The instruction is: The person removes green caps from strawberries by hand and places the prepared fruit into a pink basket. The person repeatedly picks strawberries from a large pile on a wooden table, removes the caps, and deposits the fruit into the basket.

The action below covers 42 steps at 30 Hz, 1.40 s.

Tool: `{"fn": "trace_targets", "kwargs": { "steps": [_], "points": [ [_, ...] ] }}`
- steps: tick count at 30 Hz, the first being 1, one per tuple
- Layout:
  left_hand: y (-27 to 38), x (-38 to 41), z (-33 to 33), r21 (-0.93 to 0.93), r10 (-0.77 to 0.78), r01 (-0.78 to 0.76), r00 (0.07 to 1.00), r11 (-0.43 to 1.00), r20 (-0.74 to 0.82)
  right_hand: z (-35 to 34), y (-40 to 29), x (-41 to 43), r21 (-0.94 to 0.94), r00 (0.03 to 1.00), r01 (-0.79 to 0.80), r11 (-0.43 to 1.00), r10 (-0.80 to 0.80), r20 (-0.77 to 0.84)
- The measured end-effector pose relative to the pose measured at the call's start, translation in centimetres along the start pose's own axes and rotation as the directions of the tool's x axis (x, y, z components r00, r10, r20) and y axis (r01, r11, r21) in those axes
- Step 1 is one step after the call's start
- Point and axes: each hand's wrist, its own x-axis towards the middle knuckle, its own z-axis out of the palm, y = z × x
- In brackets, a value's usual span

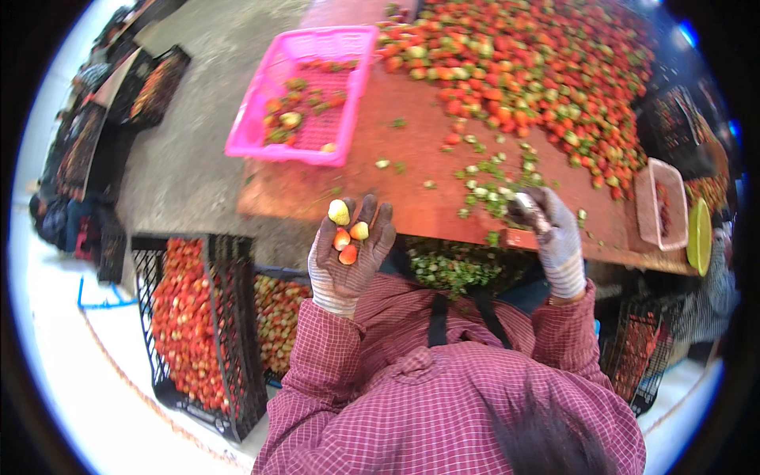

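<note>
My left hand (351,270), in a stained striped work glove, is palm up before the table's front edge. Several small strawberries (348,255) without leafy caps rest on its palm and fingers; one, pale yellow (339,212), sits near the fingertips. My right hand (555,234), also gloved, grips a short metal tool (530,208) whose exact kind I cannot make out. Beneath that tool lie cut green strawberry caps (490,193) on the red tabletop (404,196). A big heap of strawberries with caps (510,77) covers the table's far right.
A pink plastic basket (249,133) with some strawberries stands at the table's left. At right are a pale pink basket (647,208) and a yellow-green bowl (699,237). Black crates (237,332) of strawberries stand by my left side. Cut caps (454,270) have gathered below the table edge.
</note>
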Motion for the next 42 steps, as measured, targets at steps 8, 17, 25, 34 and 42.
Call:
{"fn": "trace_targets", "kwargs": {
  "steps": [8, 17, 25, 34, 42],
  "points": [
    [11.6, -12.3, -11.5, 0.483, 0.448, -0.202, 0.758, 0.852, -0.474, -0.4, 2.0, 0.4, 0.134, 0.999, 0.006, 0.991, -0.012, 0.044],
    [19.0, -20.6, -16.3, 0.864, 0.890, 0.437, 0.247, 0.251, -0.384, -1.6, 3.7, 0.9, -0.040, 0.999, -0.037, 0.999, 0.036, -0.039],
    [30.3, -16.5, -8.8, 0.401, 0.999, 0.916, -0.002, 0.019, -0.044, -0.2, 4.0, 6.6, -0.790, 0.936, 0.247, 0.561, -0.349, 0.045],
    [0.1, 6.3, -0.7, 0.900, 0.322, -0.242, 0.873, -0.363, 0.365, 5.4, 1.7, 17.0, -0.800, 0.996, 0.054, 0.598, -0.093, -0.003],
    [-5.4, 13.1, 3.6, 0.743, -0.125, -0.551, 0.826, -0.379, 0.549, 2.2, -1.0, 7.4, 0.257, 0.955, -0.124, 0.958, 0.045, 0.293]
  ]
}}
